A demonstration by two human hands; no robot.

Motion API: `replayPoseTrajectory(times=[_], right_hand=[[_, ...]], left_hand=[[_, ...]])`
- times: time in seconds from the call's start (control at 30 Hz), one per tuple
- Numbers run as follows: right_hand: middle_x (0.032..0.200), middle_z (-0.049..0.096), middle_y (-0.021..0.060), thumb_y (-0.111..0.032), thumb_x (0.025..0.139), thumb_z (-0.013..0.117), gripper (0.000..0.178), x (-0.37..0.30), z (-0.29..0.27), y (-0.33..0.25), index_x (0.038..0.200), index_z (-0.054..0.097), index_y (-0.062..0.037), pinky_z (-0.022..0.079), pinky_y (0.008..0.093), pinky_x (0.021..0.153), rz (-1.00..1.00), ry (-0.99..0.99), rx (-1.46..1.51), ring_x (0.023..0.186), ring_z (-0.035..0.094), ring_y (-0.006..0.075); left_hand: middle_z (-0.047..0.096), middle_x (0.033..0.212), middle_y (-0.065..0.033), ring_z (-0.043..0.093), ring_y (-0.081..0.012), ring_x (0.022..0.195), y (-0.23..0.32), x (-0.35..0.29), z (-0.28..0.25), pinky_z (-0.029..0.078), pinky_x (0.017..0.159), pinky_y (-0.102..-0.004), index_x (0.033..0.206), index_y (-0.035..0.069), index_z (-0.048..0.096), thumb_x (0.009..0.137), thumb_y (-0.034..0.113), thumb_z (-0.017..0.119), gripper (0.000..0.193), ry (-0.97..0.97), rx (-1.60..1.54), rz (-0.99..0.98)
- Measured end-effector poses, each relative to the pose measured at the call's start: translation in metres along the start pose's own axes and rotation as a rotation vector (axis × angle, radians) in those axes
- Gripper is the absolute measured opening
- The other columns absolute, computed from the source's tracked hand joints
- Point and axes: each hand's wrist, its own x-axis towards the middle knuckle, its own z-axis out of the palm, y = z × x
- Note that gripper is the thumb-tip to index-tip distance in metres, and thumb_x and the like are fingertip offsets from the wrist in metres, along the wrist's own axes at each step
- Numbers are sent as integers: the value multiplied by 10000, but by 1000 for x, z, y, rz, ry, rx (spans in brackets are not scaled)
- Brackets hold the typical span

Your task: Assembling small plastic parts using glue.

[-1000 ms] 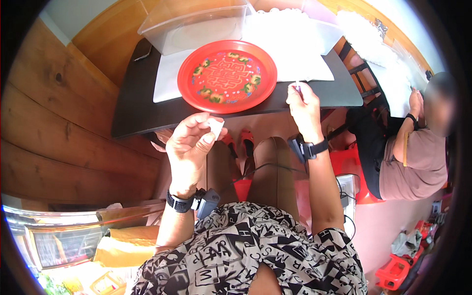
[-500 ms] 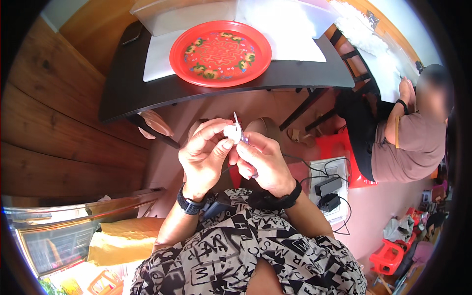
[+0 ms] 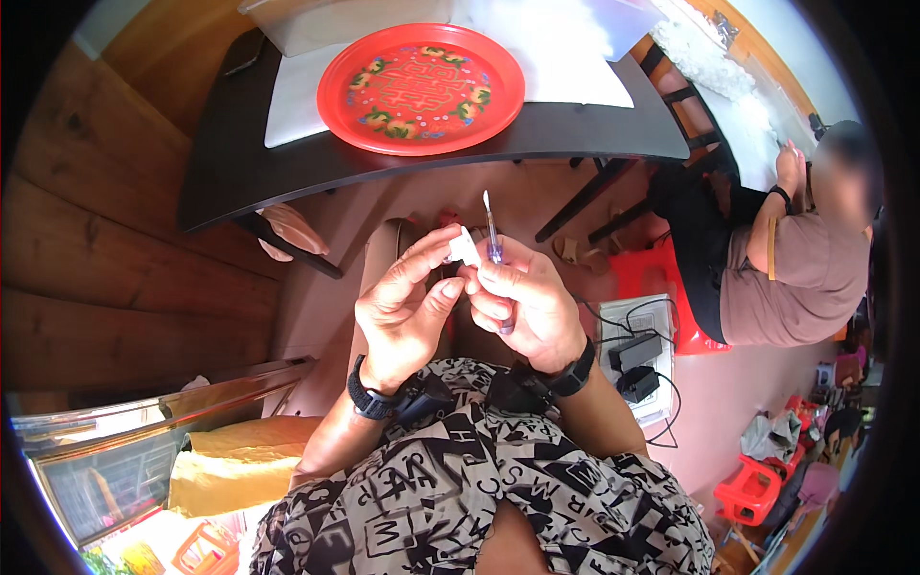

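Observation:
My left hand (image 3: 401, 305) pinches a small white piece (image 3: 464, 247) between its fingers, in front of my lap. Close beside it, my right hand (image 3: 539, 305) is closed round a slim pen-like tool with a purple see-through handle (image 3: 494, 251). The tool's narrow, pale metal tip points up and away from me. My right fingertips are near the white piece or touching it; I cannot tell which. Beyond the hands, a round red tray (image 3: 331, 120) with a flower pattern lies on the dark table (image 3: 575, 144).
White sheets (image 3: 292, 105) and a clear bin (image 3: 316, 21) are on the table. To the right, black adapters (image 3: 634, 355) with cables lie on a white box (image 3: 661, 311). Another person (image 3: 805, 259) sits on a red stool (image 3: 695, 321) at a second table. Wooden panels (image 3: 115, 230) stand at left.
My right hand has moved slightly right and turned the tool, so it stands more upright and clear of the white piece. My left hand still pinches the piece. The view has shifted slightly.

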Motion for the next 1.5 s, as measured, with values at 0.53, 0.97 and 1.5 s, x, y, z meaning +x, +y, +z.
replayPoseTrajectory(times=[0.53, 0.97, 1.5], right_hand=[[662, 552, 36, -2, 793, 584, 61, 14, -1, -12, 827, 534, -4, 375, 213, 459, -78, 282, -431, 520, 481, 62], [641, 497, 30, 3, 789, 580, 85, 46, -8, -19, 788, 497, 21, 392, 246, 484, -322, 154, -1094, 543, 460, 71], [796, 603, 164, -40, 843, 557, 237, 29, -19, -12, 1052, 565, 71, 458, 310, 580, -422, 55, -1323, 623, 581, 241]], left_hand=[[605, 1110, -148, 583, -174, 971, -9, 20, -8, 487, 830, -307, 1104, -51, 588, 842, -16, 606, 265, 32, -316, -384], [636, 995, -126, 607, -144, 876, -15, 29, -25, 520, 746, -262, 1132, -36, 548, 830, -43, 619, 310, 62, -161, -568], [640, 1011, -208, 617, -190, 804, -21, 28, -43, 502, 710, -287, 1047, -55, 613, 815, 49, 650, 256, 198, -272, -492]])
